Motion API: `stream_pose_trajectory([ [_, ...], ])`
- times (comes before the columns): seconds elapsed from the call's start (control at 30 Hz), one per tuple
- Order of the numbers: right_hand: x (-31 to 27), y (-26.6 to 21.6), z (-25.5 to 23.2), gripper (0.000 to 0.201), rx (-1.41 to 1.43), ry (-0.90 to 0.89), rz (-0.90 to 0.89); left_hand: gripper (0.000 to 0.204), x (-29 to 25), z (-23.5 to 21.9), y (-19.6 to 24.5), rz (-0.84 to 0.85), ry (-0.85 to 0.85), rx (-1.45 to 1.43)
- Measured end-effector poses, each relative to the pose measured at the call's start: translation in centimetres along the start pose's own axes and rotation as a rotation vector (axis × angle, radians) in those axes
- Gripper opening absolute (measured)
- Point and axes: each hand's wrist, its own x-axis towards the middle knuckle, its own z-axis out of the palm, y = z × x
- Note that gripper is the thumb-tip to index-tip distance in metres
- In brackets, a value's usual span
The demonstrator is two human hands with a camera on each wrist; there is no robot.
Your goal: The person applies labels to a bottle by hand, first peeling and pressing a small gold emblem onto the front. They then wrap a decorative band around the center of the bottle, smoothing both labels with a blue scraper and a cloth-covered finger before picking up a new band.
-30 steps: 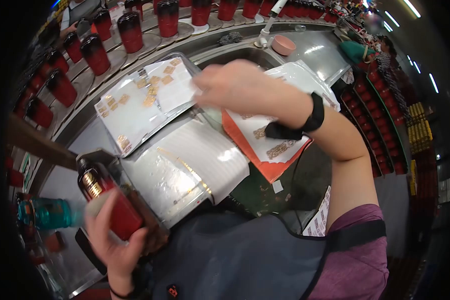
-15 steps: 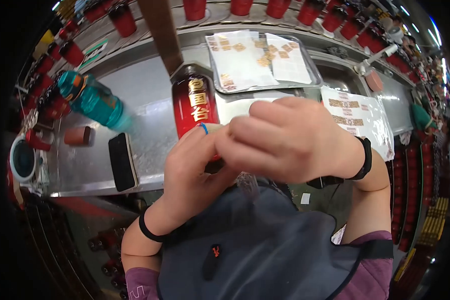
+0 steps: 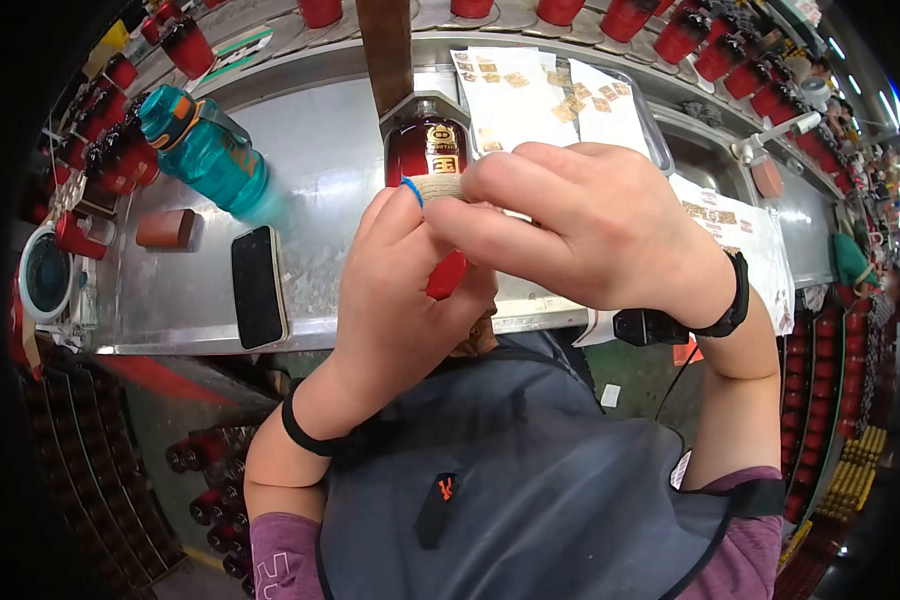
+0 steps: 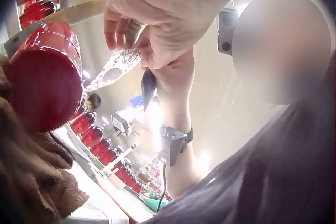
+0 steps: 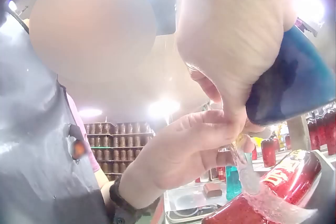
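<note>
My left hand (image 3: 385, 290) and right hand (image 3: 590, 220) meet over a red bottle (image 3: 410, 145) with gold lettering, which lies on its side, its base facing me. Their fingertips pinch a thin translucent decal strip (image 4: 112, 71) with a dark pattern. It dangles from the fingers beside the bottle in the right wrist view. A blue flat scraper (image 5: 294, 77) is tucked in my right hand. On one left finger sits a beige finger cot (image 3: 438, 187) with a blue band. Brown cloth (image 4: 37, 176) lies against the bottle's base.
Left on the metal worktop (image 3: 320, 250) are a teal water bottle (image 3: 210, 160), a brown block (image 3: 165, 229) and a phone (image 3: 258, 287). Decal sheets (image 3: 510, 85) lie behind the hands, near a tray and sink. A wooden post (image 3: 385, 50) rises behind the red bottle.
My right hand has come from the decal sheets to meet the left. Both now pinch the decal strip above the bottle. The head view has swung left and settled.
</note>
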Motion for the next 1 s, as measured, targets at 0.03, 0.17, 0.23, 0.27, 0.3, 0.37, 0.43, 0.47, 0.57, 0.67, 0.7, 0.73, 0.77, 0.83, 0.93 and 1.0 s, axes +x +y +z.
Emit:
stream_pose_trajectory([
  [0.03,0.0,0.2,-0.3,0.032,0.016,-0.016,-0.006,0.028,-0.1,0.0,0.0,-0.008,-0.004,-0.005],
  [0.17,-0.4,0.4,-0.4,0.060,0.240,0.102,0.213,0.027,-0.4,-0.1,-0.2,-0.037,0.004,-0.042],
  [0.23,-1.0,0.2,-1.5,0.066,0.497,0.104,0.537,0.029,-0.7,-0.3,-0.7,-0.079,0.052,-0.267],
  [0.27,-1.9,0.7,-1.0,0.058,0.622,0.083,0.619,0.027,-1.3,-0.6,-0.8,-0.169,0.049,-0.406],
  [0.3,-2.8,1.0,0.1,0.049,0.748,0.061,0.702,0.027,-1.3,-0.8,-0.7,-0.171,0.044,-0.400],
  [0.37,-3.4,0.6,1.5,0.039,1.049,-0.086,0.841,0.022,-1.1,-1.1,-0.3,-0.325,0.086,-0.854],
  [0.43,-3.6,-0.5,2.6,0.034,1.250,-0.142,0.909,0.021,-1.4,-1.1,-0.6,-0.350,0.054,-0.953],
  [0.47,-3.4,-0.7,2.7,0.033,1.333,-0.210,0.914,0.021,-1.3,-1.0,-0.9,-0.315,0.068,-0.976],
  [0.57,-3.6,-1.6,3.6,0.027,1.623,-0.179,0.921,0.022,-1.9,-1.3,-1.7,-0.315,0.101,-0.977],
  [0.67,-4.2,-1.9,4.3,0.015,1.616,-0.277,0.973,0.023,-2.5,-1.6,-2.4,-0.386,0.145,-0.996],
  [0.7,-4.4,-1.9,4.3,0.015,1.622,-0.277,0.976,0.024,-2.7,-1.6,-2.7,-0.416,0.173,-1.037],
  [0.73,-4.7,-1.8,4.3,0.013,1.582,-0.298,0.975,0.024,-3.1,-1.7,-3.2,-0.423,0.170,-1.038],
  [0.77,-5.0,-1.7,4.3,0.011,1.541,-0.319,0.975,0.025,-3.5,-1.8,-3.8,-0.482,0.159,-0.971],
  [0.83,-5.4,-1.9,4.5,0.009,1.591,-0.261,1.023,0.026,-4.0,-1.7,-4.2,-0.545,0.144,-0.908],
  [0.93,-5.5,-2.4,4.8,0.006,1.639,-0.182,1.086,0.026,-4.3,-1.7,-4.3,-0.658,0.193,-0.893],
  [1.0,-5.7,-2.4,5.0,0.005,1.641,-0.167,1.105,0.025,-4.5,-1.8,-4.5,-0.725,0.207,-0.875],
])
